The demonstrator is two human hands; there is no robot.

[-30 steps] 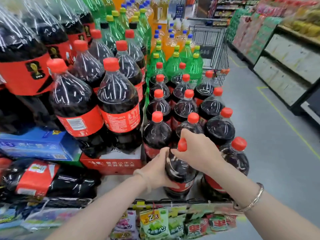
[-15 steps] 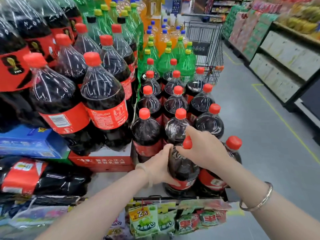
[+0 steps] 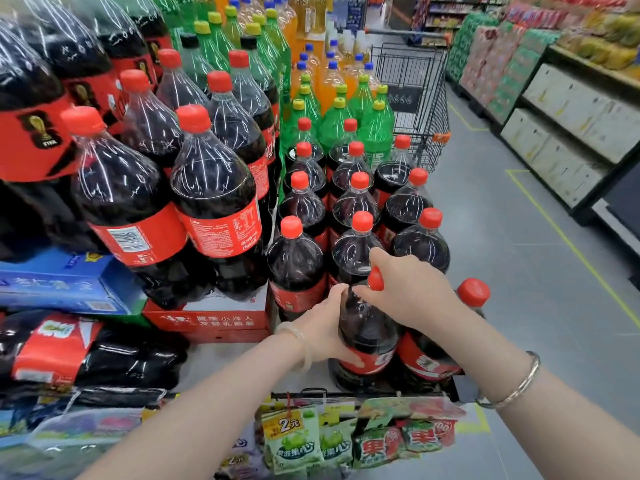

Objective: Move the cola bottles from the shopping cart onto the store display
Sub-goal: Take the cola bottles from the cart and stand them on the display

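Note:
A large cola bottle (image 3: 367, 336) with a red cap and red label stands at the front of the store display (image 3: 242, 362), in a block of several like bottles. My right hand (image 3: 405, 289) is wrapped around its neck just under the cap. My left hand (image 3: 327, 329) presses against the bottle's left side at label height. Another cola bottle (image 3: 472, 294) stands right behind my right wrist. The shopping cart (image 3: 414, 88) stands empty-looking at the far end of the display.
Taller cola bottles (image 3: 214, 202) on cartons rise on the left, green and orange soda bottles (image 3: 332, 98) behind. Snack packets (image 3: 346, 438) hang along the display's front edge. The grey aisle floor (image 3: 519, 271) runs on the right beside shelving (image 3: 571, 116).
The view has shifted slightly. Both hands stay on the same bottle, which has settled a little lower at the front of the display.

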